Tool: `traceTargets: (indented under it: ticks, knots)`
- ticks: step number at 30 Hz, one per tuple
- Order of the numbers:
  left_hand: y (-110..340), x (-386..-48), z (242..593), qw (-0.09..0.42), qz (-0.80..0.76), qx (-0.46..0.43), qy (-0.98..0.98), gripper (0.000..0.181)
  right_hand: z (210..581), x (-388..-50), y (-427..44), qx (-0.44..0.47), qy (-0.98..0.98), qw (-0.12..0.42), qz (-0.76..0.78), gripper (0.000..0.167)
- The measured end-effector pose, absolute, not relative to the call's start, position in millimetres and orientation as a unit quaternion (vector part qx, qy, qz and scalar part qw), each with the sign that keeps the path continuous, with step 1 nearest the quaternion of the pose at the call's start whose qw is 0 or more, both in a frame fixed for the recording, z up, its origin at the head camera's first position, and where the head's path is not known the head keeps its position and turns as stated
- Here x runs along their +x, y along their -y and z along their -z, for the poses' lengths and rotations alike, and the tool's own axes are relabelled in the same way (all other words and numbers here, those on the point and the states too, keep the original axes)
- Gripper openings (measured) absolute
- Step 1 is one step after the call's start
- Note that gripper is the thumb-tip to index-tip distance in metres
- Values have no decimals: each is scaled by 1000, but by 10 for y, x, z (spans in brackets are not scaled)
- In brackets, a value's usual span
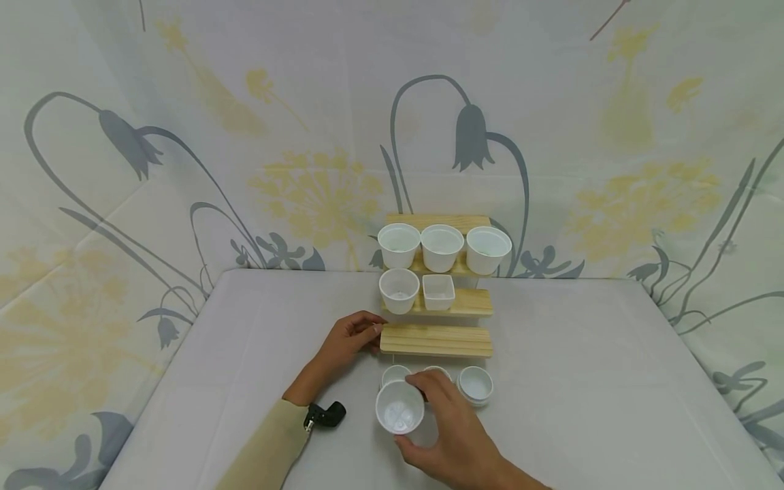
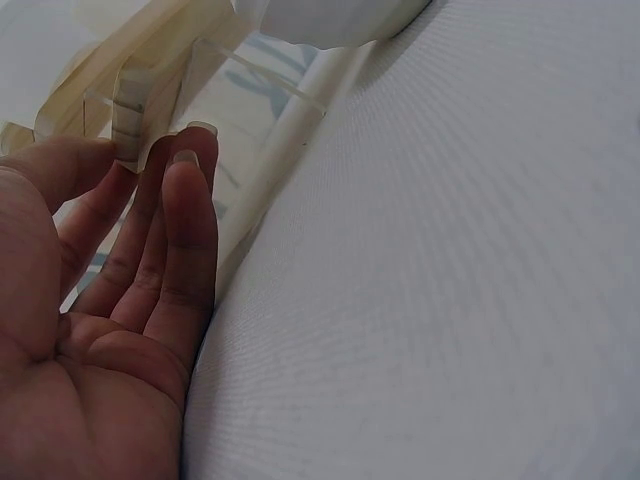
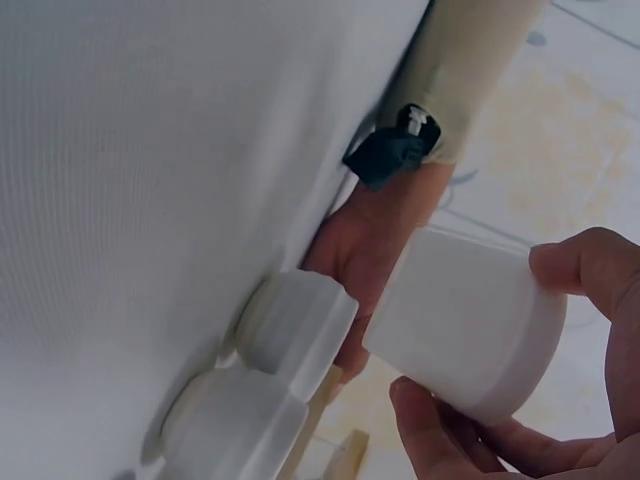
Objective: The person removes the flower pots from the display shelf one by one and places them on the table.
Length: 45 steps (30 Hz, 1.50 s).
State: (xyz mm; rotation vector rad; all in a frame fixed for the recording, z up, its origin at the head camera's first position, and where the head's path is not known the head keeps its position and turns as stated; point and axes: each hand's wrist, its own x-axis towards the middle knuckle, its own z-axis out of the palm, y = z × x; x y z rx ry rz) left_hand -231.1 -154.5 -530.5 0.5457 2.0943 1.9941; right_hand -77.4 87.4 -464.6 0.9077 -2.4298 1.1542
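My right hand (image 1: 459, 435) holds a round white plastic cup (image 1: 399, 408) by its rim and base, between thumb and fingers. The cup's mouth faces the head camera, and its smooth side (image 3: 465, 320) shows in the right wrist view. My left hand (image 1: 349, 344) pinches the left end of the lowest wooden step (image 1: 436, 340) of a tiered stand, thumb against fingers; in the left wrist view the step's end (image 2: 130, 115) sits at the fingertips. Just in front of the stand are small white cups (image 1: 476, 384), partly hidden by my right hand.
Three round white tubs (image 1: 442, 246) line the upper step. Below them, a round tub (image 1: 399, 289) and a square clear tub (image 1: 438, 291) stand on the middle step (image 1: 474, 303). A white cloth (image 1: 588, 381) covers the table; a flower-patterned curtain (image 1: 331, 122) hangs behind.
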Motion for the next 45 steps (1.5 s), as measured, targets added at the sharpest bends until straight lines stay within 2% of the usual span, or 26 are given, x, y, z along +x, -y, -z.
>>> traceTargets:
  ticks: [7,24,45]
  knots:
    - [1554,-2303,5298,95,-667,187,-715,25,4681,-772,-844,332,846,143,-392,71]
    - [1548,-2307,5315,93,-667,189,-715,25,4801,-802,-831,364,841,180,-357,74]
    - [1550,-2316,5314,95,-669,191,-712,25,4860,-800,-822,368,852,147,-343,75]
